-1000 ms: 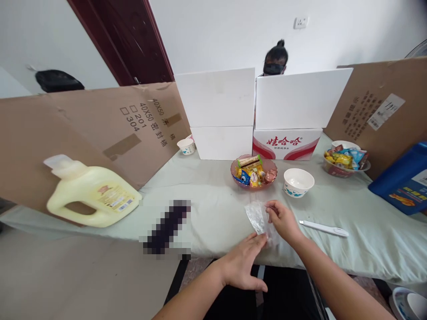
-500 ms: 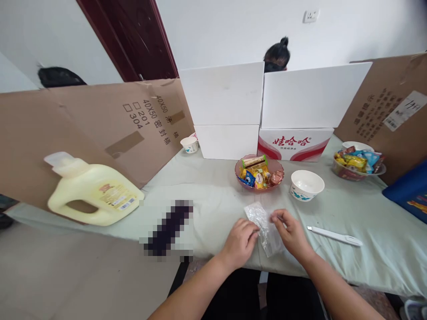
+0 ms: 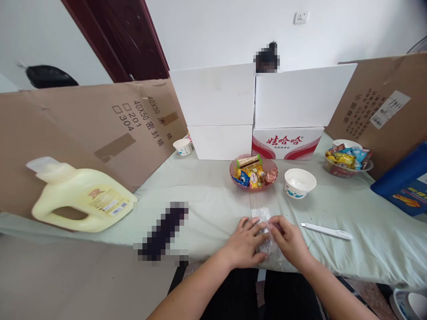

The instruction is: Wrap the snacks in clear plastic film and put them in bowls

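A small clear plastic bag lies on the pale green cloth near the table's front edge. My left hand rests on the bag's left side, fingers spread over it. My right hand pinches the bag's right side with its fingertips. Both hands meet over the bag, and its lower part is hidden under them. A pink glass bowl of wrapped sweets stands just beyond the bag, with a white paper bowl to its right.
A yellow detergent jug lies at the left. A white pen-like stick lies right of my hands. Another bowl of sweets, a blue box, white boxes and cardboard screens ring the table. A person sits behind the boxes.
Both hands have closed in over the plastic bag, which has turned from slanted to nearly straight and now lies flat under my fingers.
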